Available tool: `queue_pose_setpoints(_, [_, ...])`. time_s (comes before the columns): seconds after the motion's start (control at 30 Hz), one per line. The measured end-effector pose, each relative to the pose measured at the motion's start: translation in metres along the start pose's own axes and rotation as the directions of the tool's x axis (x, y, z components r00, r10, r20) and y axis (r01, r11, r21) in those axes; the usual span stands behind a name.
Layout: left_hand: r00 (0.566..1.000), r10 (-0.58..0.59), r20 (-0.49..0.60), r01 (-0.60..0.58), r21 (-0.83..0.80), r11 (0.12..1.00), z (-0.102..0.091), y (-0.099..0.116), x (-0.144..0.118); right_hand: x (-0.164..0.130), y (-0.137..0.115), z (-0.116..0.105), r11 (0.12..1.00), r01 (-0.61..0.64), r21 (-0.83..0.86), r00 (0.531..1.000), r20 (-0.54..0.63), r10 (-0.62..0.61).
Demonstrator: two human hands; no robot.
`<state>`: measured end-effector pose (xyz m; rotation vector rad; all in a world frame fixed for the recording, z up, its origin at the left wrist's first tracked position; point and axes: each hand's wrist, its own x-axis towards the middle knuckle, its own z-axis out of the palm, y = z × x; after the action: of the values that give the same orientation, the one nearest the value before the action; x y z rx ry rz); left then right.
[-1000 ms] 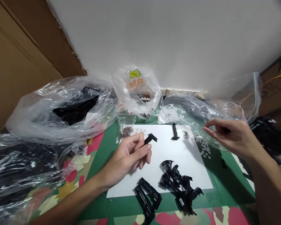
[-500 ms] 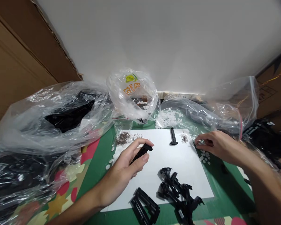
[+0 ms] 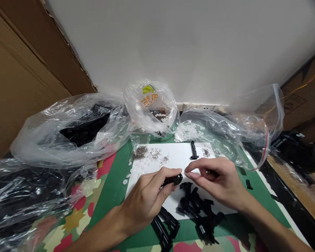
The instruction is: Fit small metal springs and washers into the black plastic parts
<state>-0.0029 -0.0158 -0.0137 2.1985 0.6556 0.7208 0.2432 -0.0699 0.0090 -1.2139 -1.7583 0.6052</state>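
Note:
My left hand (image 3: 144, 193) grips a small black plastic part (image 3: 176, 179), with one end sticking out past the thumb and forefinger. Right beside that end, my right hand (image 3: 223, 179) is pinched at thumb and forefinger; whatever sits between the fingertips is too small to make out. Both hands hover over a white sheet of paper (image 3: 173, 149). Below them lies a heap of black plastic parts (image 3: 198, 206), and a few longer black pieces (image 3: 165, 227) are partly covered by my left hand. Another black part (image 3: 193, 150) lies alone near the sheet's far edge.
Tiny metal pieces (image 3: 140, 153) lie piled at the sheet's far left, with a smaller pile (image 3: 205, 152) at far right. White discs (image 3: 189, 131) lie behind the sheet. Clear plastic bags (image 3: 68, 136) crowd the left and back, before a white wall (image 3: 173, 45).
My right hand has come in from the small white discs at the right edge to the black part. My left hand has moved right and slightly down, still holding that part.

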Motion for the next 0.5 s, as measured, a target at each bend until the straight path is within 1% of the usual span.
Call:
queue_pose_setpoints(0.1, [0.997,0.069,-0.047,-0.068,0.026,0.997,0.003,0.000,-0.004,-0.004,-0.006,0.016,0.999,0.022,0.036,0.998,-0.064,-0.020])
queue_pose_setpoints(0.23, [0.995,0.070,-0.074,-0.068,0.036,0.997,0.004,-0.001,-0.004,-0.008,-0.005,0.020,0.999,-0.006,0.042,0.993,-0.117,0.011])
queue_pose_setpoints(0.5, [0.995,0.057,-0.085,-0.054,0.042,0.998,0.004,-0.001,-0.006,-0.011,-0.004,0.021,0.999,0.023,0.045,0.996,-0.092,-0.019])
